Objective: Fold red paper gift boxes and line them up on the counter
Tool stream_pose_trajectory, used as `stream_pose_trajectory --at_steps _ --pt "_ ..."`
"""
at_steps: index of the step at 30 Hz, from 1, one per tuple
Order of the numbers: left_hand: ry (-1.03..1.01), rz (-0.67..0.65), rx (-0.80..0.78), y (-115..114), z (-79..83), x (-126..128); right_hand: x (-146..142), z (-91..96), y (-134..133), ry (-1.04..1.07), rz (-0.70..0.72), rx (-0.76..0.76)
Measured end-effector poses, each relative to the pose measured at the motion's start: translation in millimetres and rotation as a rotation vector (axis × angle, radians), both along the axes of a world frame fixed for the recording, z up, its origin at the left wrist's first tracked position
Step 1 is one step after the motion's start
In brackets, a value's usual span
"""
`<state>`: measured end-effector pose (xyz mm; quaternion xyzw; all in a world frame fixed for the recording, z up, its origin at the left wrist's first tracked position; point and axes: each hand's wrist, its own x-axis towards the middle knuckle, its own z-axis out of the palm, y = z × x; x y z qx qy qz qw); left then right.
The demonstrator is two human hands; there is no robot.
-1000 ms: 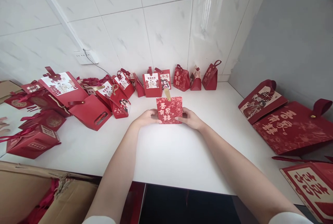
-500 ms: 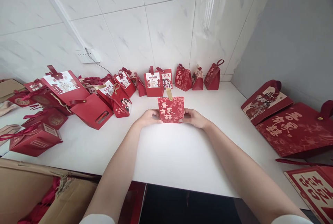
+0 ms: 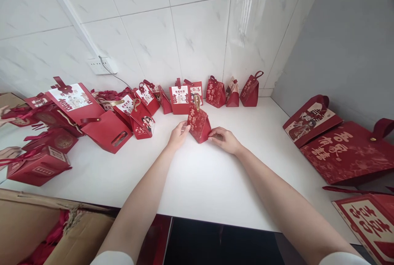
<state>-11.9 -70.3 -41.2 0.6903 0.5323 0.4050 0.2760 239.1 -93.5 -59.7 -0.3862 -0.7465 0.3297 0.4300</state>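
Note:
A small red gift box (image 3: 198, 124) with a slanted, tent-like shape, gold lettering and a tan loop on top stands on the white table, turned at an angle. At its left edge, my left hand (image 3: 179, 135) grips the side, the thumb in front and the other fingers partly hidden behind. My right hand (image 3: 226, 139) has bent fingers pinched against the lower right corner of the same box. Just behind it, near the wall, stands a red box with a white illustrated panel (image 3: 180, 97).
Several red boxes line the wall, including a looped box (image 3: 250, 90). More boxes crowd the left, with a flat-sided red box (image 3: 107, 131) nearest. Another person's hand (image 3: 11, 153) shows at far left. Larger red boxes (image 3: 344, 152) lean rightward. A cardboard carton (image 3: 83, 236) sits below the table.
The gift box has been turned from facing me squarely to an angle, showing its right side. My left hand has moved slightly up, and my right hand's grip has shifted to the lower corner.

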Motion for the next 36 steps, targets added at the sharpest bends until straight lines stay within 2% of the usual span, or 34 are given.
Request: stream_pose_trajectory --at_steps 3,5,11,14,17,21,27,36 --pt "0.042 -0.176 -0.016 -10.6 10.7 6.7 -4.5 6.2 -8.2 -0.189 -0.128 0.053" --pt "0.169 -0.222 -0.006 -19.1 18.1 10.6 -7.8 10.7 -12.7 -0.296 -0.191 0.121" --pt "0.493 -0.153 0.080 -37.5 31.5 28.7 -20.5 19.3 -19.8 -0.534 -0.288 0.289" --pt "0.661 -0.067 0.165 -41.5 34.9 36.6 -25.1 20.2 -20.8 -0.629 -0.354 0.325" --pt "0.787 -0.051 0.239 -43.1 36.3 40.4 -26.8 20.1 -20.6 -0.687 -0.400 0.325" --pt "0.848 -0.048 0.234 -43.2 34.2 42.1 -26.9 20.0 -20.2 -0.720 -0.407 0.303" --pt "0.874 -0.027 0.138 -43.8 28.8 47.2 -28.8 18.2 -20.0 -0.757 -0.466 0.221" --pt "0.893 -0.080 0.187 -46.4 24.5 54.7 -28.1 18.1 -20.6 -0.791 -0.534 0.191"
